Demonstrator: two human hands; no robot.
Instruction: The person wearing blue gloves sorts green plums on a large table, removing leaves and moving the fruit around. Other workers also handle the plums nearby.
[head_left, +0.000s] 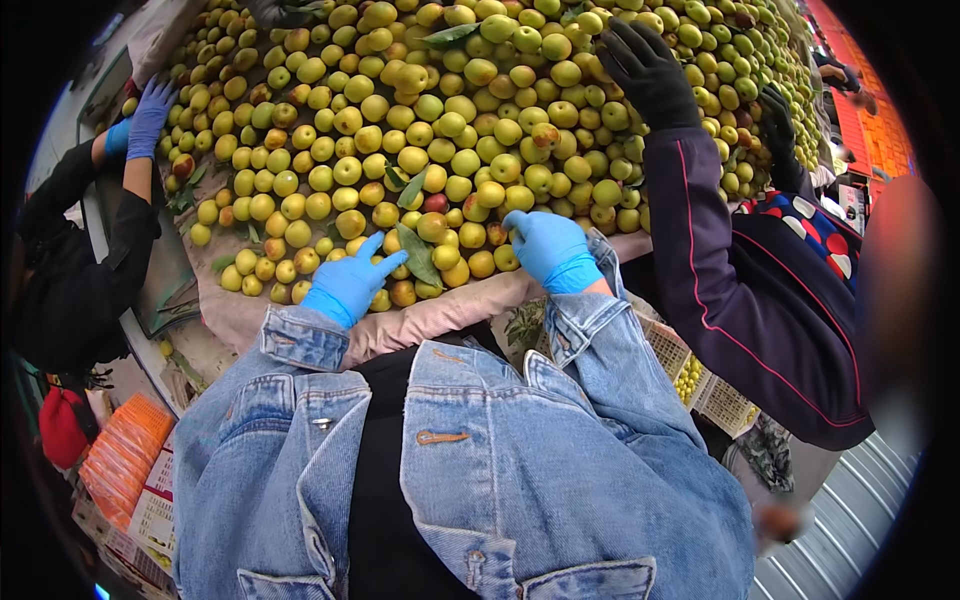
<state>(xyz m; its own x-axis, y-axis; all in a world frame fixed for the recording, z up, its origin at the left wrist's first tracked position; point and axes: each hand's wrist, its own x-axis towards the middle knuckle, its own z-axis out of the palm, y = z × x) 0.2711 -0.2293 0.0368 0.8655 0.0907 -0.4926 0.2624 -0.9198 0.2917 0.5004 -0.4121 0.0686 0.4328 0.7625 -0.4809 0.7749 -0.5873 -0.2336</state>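
Observation:
Before me spreads a heap of yellow-green fruits (347, 170) that look like jujubes, some with red-brown patches. My left hand (341, 283), in a blue glove, rests at the near edge of the heap with two fingers spread. A long green leaf (418, 256) lies just right of those fingers. My right hand (551, 251), also blue-gloved, has its fingers curled down at the near fruits, close to a reddish-brown one (496, 234). Its fingertips are partly hidden, so I cannot tell whether a fruit is in them.
A padded cloth rim (450, 304) borders the heap in front of me. A co-worker's black-gloved hand (649, 75) reaches in from the right; another's purple-gloved hand (150, 120) is at left. Plastic crates (724, 401) holding fruit stand low right; orange baskets (127, 450) stand low left.

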